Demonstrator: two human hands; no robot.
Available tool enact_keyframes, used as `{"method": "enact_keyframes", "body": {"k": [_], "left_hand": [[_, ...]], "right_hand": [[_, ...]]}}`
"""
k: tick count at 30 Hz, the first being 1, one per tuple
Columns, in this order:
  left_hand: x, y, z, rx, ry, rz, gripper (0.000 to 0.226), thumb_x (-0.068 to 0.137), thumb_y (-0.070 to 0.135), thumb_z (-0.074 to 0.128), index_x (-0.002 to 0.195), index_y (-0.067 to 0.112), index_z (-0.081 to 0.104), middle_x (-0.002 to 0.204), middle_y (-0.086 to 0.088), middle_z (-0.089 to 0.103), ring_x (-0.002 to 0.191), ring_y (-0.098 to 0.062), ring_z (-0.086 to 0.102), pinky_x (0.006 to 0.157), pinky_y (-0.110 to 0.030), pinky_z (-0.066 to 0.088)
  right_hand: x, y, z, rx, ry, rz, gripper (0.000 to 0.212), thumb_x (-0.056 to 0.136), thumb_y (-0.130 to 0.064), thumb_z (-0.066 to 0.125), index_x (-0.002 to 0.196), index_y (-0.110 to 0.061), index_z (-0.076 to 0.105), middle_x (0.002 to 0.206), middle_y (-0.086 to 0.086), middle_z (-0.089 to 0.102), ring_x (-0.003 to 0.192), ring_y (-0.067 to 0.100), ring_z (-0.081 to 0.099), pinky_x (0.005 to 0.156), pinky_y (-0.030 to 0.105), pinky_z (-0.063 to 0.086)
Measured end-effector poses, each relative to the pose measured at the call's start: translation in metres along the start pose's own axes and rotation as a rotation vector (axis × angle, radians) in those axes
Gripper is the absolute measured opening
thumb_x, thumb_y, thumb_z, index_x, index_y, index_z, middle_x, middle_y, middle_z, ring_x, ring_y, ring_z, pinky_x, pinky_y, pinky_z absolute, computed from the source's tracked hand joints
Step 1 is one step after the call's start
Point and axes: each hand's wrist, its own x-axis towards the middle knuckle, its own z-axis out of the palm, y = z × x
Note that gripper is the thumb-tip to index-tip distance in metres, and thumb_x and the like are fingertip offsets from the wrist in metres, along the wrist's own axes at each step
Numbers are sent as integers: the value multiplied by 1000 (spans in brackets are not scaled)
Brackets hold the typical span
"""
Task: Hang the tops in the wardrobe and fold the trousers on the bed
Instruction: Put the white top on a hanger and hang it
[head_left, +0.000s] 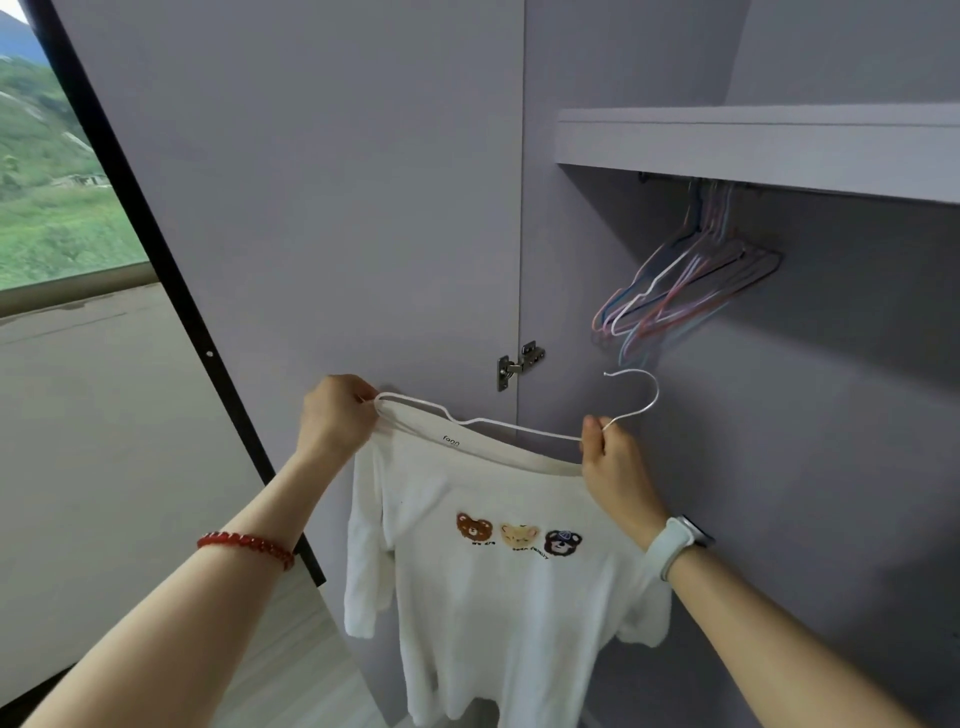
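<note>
White T-shirt held on a hanger in front of the open wardrobe.

The white T-shirt (498, 582), printed with 3 bears, hangs between 2 hands: the left hand (337, 415) pinches the white hanger (519, 428) end and collar, the right hand (613, 467) grips the hanger by its hook. Beyond, empty coloured hangers (685, 280) hang bunched under the wardrobe shelf (753, 140).

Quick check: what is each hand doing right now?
Left hand: pinches the white hanger end and the white T-shirt.
Right hand: grips the hanger's neck.
</note>
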Motion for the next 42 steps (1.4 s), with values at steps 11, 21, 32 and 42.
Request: {"method": "enact_keyframes", "body": {"k": [11, 21, 32, 42], "left_hand": [[-2, 5, -3, 66, -89, 12, 23, 78, -2, 55, 76, 19, 64, 84, -4, 66, 83, -28, 62, 77, -39, 54], [-30, -18, 12, -263, -248, 217, 60, 80, 19, 72, 131, 27, 41, 127, 9, 37, 118, -8, 33, 101, -28, 30], [-22, -47, 36, -135, -44, 137, 24, 91, -1, 49, 100, 9, 69, 93, -2, 66, 88, -20, 57, 76, -27, 40], [-33, -12, 63, -24, -543, 208, 35, 94, 37, 52, 122, 18, 60, 111, 0, 62, 107, -17, 56, 87, -21, 36]], "right_hand": [[6, -19, 7, -277, -185, -91, 33, 101, -25, 31, 74, -11, 45, 71, 6, 52, 67, 25, 47, 63, 30, 32], [26, -23, -17, -75, -93, 16, 28, 101, -21, 33, 80, -8, 46, 73, 5, 51, 72, 23, 47, 65, 26, 29], [11, 31, -67, -247, -13, 67, 36, 98, -16, 39, 62, -12, 38, 63, 8, 49, 67, 30, 48, 62, 32, 28], [-4, 9, -52, -132, -36, -21, 30, 98, -20, 42, 70, -8, 45, 59, 1, 46, 55, 14, 42, 53, 25, 27]]}}
